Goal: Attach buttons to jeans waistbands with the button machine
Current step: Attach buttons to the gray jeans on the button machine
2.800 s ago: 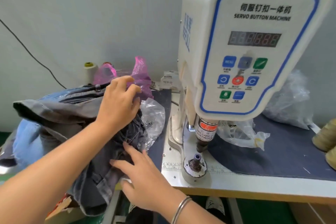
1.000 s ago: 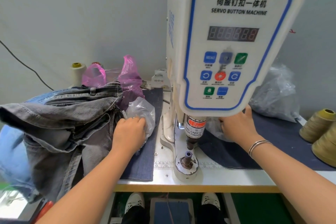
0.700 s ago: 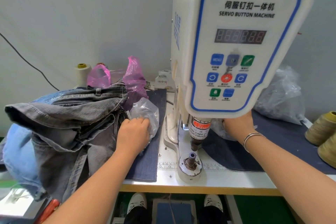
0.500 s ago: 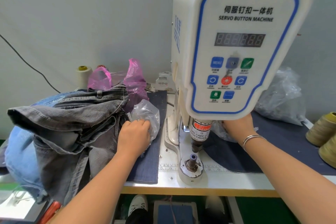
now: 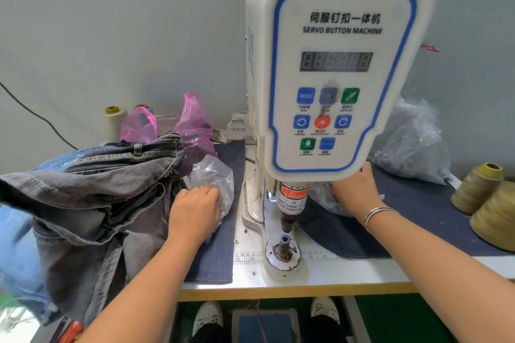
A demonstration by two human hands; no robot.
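Our left hand [image 5: 195, 210] has its fingers curled into a small clear plastic bag [image 5: 213, 178], pinching at something inside it that we cannot make out. Our right hand [image 5: 355, 193], a bangle [image 5: 376, 214] at the wrist, reaches under the head of the button machine [image 5: 340, 69] into another clear bag [image 5: 324, 198]; its fingertips are hidden there, so we cannot tell whether it grips anything. Between our hands stands the machine's column, with its plunger [image 5: 291, 203] pointing straight down at the lower die [image 5: 282, 252], which sits upright on the white counter [image 5: 348, 273] just nearer to us than both hands; the two are apart, with no cloth between them. Just left of our left hand lies the heap of grey jeans [image 5: 92, 203], its waistband [image 5: 139, 149] running left to right along the top, the end with the belt loop pointing toward the machine, and the legs hanging over the counter's edge. Beyond the left hand we see pink plastic bags [image 5: 192, 125] and a pale thread cone [image 5: 113, 122]. Right of the right hand lies a dark denim mat [image 5: 418, 217], with a large crumpled clear bag [image 5: 412, 145] behind it and olive thread cones [image 5: 485, 195] at the far right. Below the counter, between our shoes [image 5: 207, 320], sits a foot pedal [image 5: 264, 326].
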